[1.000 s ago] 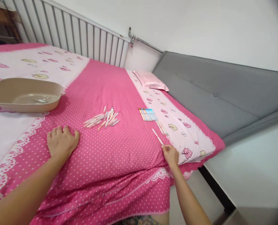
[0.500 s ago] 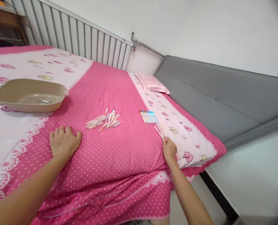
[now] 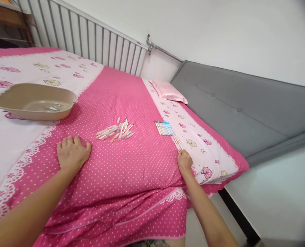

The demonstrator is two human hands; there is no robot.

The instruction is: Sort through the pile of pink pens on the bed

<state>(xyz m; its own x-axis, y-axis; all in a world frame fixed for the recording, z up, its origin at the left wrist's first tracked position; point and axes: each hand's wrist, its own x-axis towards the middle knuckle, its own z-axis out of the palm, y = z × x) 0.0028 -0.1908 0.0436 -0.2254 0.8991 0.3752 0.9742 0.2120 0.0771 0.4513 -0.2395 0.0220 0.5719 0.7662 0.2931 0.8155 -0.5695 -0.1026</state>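
Observation:
My left hand (image 3: 72,153) lies flat and open on the pink dotted bedsheet (image 3: 132,164), a little short of a loose pile of pale pens (image 3: 115,131). My right hand (image 3: 184,161) is closed in a pinch at the near end of a pale pen (image 3: 177,142), which lies on the sheet against two or three similar pens. Just beyond them sits a tidy row of blue and orange pens (image 3: 164,127), side by side where the pink dotted strip meets the pale printed strip.
A beige plastic basin (image 3: 34,101) stands on the bed at the far left with small items inside. A pink pillow (image 3: 169,92) lies by the grey padded headboard (image 3: 245,106). A white radiator (image 3: 95,44) lines the far wall. The bed edge drops off near my arms.
My right hand carried the pale pen forward and laid it down beside the other pale pens. My left hand stayed flat on the sheet.

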